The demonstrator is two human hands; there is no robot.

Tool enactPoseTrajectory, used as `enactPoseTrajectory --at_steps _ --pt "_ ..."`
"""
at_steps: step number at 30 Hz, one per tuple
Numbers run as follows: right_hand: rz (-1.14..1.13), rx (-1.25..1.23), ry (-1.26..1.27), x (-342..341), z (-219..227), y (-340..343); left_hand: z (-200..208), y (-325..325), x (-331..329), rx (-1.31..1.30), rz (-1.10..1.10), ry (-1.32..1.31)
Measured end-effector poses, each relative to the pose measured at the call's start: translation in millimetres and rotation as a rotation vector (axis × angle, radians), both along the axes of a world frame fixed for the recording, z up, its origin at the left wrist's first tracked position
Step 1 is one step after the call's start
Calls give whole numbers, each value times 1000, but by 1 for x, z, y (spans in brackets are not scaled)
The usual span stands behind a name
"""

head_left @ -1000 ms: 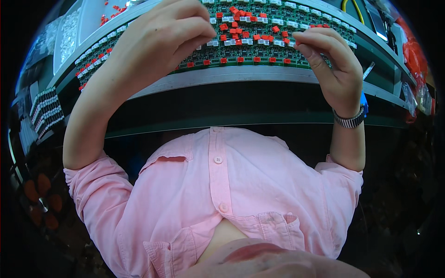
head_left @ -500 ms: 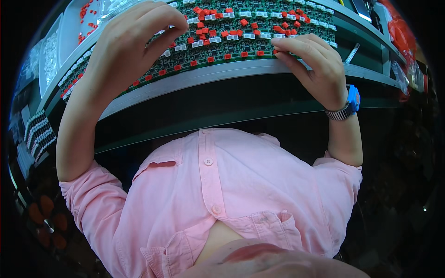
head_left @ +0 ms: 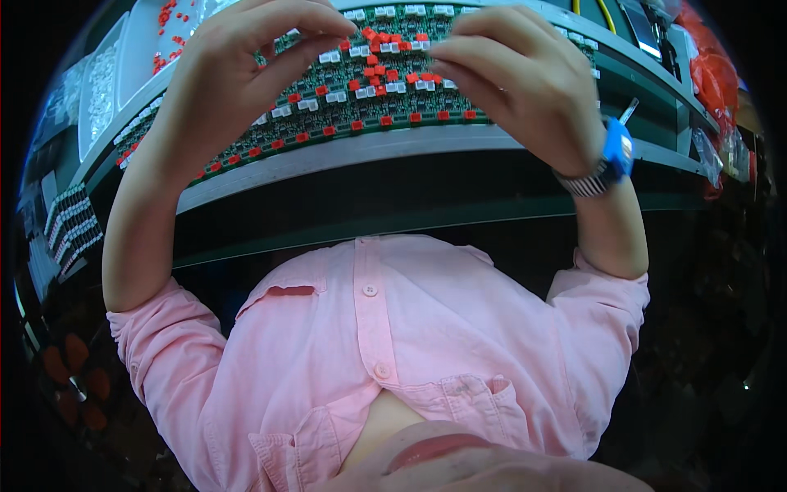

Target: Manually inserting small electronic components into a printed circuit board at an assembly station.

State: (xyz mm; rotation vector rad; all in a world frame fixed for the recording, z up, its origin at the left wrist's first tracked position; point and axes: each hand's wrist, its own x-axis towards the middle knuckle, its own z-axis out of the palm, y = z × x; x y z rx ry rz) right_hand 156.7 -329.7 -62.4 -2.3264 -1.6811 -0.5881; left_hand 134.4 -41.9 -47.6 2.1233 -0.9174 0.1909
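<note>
Rows of green circuit boards (head_left: pixel 402 104) lie side by side within a metal-edged frame. White connectors (head_left: pixel 336 97) sit along them, and small red connectors (head_left: pixel 357 125) line the front row. Loose red connectors (head_left: pixel 379 72) are heaped on the boards between my hands. My left hand (head_left: pixel 254 61) is over the boards' left part, thumb and forefinger closed beside the red heap. From the right, my right hand (head_left: pixel 525 78) reaches over the boards with thumb and forefinger pinched. What either pinch holds is too small to tell.
The frame's metal rail (head_left: pixel 352 156) runs along the near edge. White trays (head_left: pixel 139 66) with red and clear-white small parts stand at the far left. A stack of striped strips (head_left: pixel 72 225) is at the left. Red plastic bags (head_left: pixel 709 70) hang at the right.
My right hand has moved left and away from me, from the boards' right end toward the red heap. My left hand's fingertips have shifted slightly right and farther away.
</note>
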Motion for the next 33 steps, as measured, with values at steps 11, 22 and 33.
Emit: enactPoseTrajectory --at_steps 11,22,33 --pt "-158 188 315 -3 -1 65 0 68 14 27 375 -38" --pt "-358 346 747 -2 11 32 1 26 17 116 164 -153" --pt "-373 320 874 -3 12 20 24 -11 20 531 -85 -49"
